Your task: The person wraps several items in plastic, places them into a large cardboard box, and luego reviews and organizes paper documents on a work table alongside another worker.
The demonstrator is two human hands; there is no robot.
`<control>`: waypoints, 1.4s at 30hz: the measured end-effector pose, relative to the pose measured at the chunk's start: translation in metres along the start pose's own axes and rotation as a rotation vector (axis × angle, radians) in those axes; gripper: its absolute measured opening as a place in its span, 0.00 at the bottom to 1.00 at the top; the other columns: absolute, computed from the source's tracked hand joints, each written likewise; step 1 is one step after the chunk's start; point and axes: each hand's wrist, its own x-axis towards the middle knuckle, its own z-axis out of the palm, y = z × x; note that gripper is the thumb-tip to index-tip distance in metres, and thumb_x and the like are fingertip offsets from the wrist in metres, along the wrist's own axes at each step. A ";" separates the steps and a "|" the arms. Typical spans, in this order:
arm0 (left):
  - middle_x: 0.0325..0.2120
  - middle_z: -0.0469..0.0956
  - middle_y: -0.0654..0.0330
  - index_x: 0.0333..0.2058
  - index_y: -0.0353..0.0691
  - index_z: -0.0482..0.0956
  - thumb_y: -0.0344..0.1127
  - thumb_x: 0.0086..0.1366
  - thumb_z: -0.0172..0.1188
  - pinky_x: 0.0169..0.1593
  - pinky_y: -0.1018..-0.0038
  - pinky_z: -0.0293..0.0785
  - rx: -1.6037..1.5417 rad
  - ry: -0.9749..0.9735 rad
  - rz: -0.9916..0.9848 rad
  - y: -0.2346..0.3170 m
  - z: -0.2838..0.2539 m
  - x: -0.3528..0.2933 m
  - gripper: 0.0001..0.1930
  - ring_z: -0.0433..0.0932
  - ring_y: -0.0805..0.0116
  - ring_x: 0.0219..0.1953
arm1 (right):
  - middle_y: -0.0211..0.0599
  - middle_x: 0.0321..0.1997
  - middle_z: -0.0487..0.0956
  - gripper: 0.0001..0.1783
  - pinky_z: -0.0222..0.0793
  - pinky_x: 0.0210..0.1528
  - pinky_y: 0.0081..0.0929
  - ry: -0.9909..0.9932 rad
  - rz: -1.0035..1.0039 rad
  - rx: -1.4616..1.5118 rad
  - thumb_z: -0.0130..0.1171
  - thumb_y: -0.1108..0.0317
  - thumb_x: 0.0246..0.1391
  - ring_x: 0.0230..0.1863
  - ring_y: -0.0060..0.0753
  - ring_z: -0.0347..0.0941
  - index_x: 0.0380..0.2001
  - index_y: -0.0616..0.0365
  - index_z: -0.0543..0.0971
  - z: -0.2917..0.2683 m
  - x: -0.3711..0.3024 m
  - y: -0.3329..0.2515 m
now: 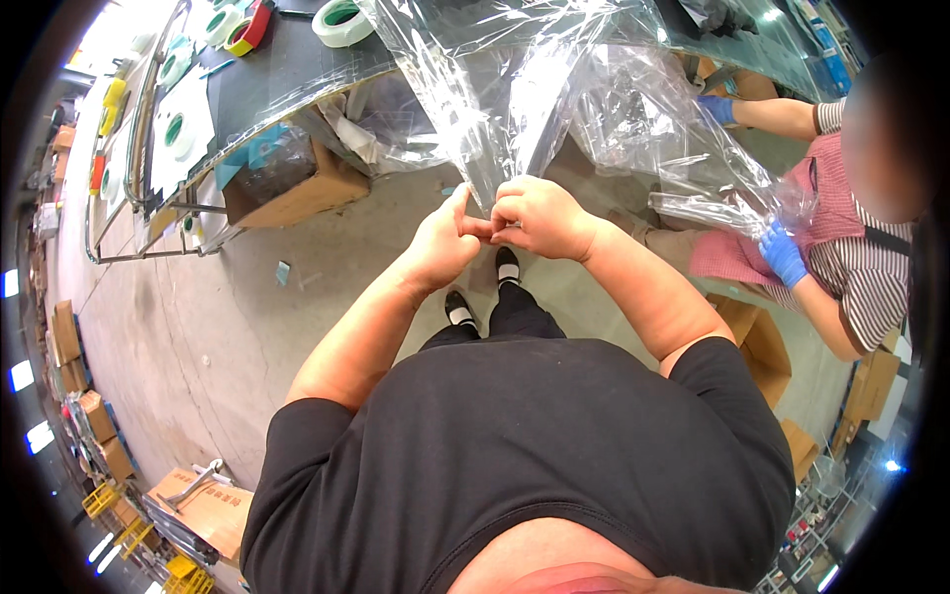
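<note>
A large sheet of clear plastic film (485,94) hangs over the table edge and narrows toward my hands. My right hand (539,220) is closed, its fingers curled and pinching the film's gathered end. Close beside it, my left hand (443,241) is closed at the film's left edge, with the thumb up and a finger reaching to the right hand's fingertips. The exact grip between the fingers is partly hidden. Both hands are in front of my body, below the table's edge.
On the dark table (287,64) lie a pale green tape roll (341,24) and a red-and-yellow tape dispenser (248,28). An open cardboard box (297,193) stands beneath. At right, a co-worker's blue-gloved hand (782,254) holds more clear film (683,158). Another carton (757,346) stands behind.
</note>
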 end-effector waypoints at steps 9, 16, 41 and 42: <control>0.54 0.73 0.67 0.30 0.50 0.81 0.34 0.53 0.63 0.68 0.60 0.56 1.193 0.524 1.038 -0.016 -0.026 0.042 0.05 0.63 0.58 0.65 | 0.30 0.38 0.77 0.12 0.64 0.56 0.42 0.166 -0.179 0.085 0.71 0.66 0.43 0.48 0.40 0.73 0.24 0.52 0.75 -0.008 -0.020 0.001; 0.52 0.77 0.68 0.24 0.46 0.77 0.32 0.53 0.60 0.70 0.59 0.53 1.388 0.162 1.041 -0.011 -0.060 0.047 0.02 0.63 0.64 0.67 | 0.41 0.33 0.80 0.11 0.66 0.57 0.47 -0.384 0.650 -0.096 0.69 0.62 0.44 0.41 0.50 0.74 0.25 0.54 0.78 0.057 -0.213 0.057; 0.52 0.78 0.69 0.26 0.46 0.77 0.33 0.56 0.57 0.70 0.54 0.52 1.659 0.015 0.763 0.016 -0.037 0.052 0.02 0.66 0.61 0.65 | 0.56 0.76 0.48 0.67 0.41 0.73 0.51 0.970 1.170 1.047 0.72 0.49 0.46 0.76 0.53 0.43 0.74 0.54 0.35 -0.003 -0.165 0.275; 0.52 0.78 0.70 0.25 0.46 0.77 0.33 0.56 0.57 0.69 0.54 0.53 1.664 0.031 0.742 0.021 -0.036 0.050 0.02 0.67 0.61 0.64 | 0.53 0.76 0.47 0.66 0.42 0.73 0.52 1.100 1.270 1.028 0.72 0.50 0.47 0.76 0.53 0.44 0.74 0.54 0.35 -0.004 -0.150 0.313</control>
